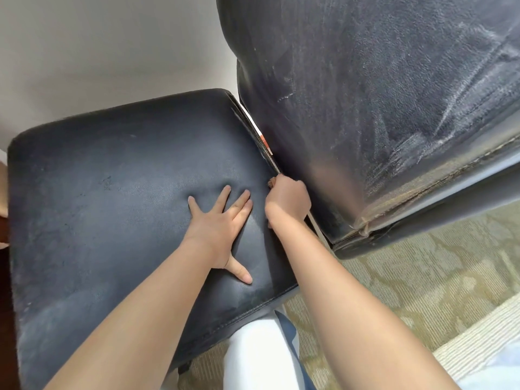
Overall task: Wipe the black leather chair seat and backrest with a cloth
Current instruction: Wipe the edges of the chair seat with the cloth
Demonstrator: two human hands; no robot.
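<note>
Black leather chair seat (pixel 112 192) filled the frame from nine to six o'clock, with the scuffed backrest (pixel 380 108) rising at one o'clock. The left hand (pixel 222 223) lay flat on the seat, fingers spread straight. At the seat's three-o'clock edge the right hand (pixel 287 198) was curled tight, a scrap of brownish cloth (pixel 271 182) showing at its knuckles.
</note>
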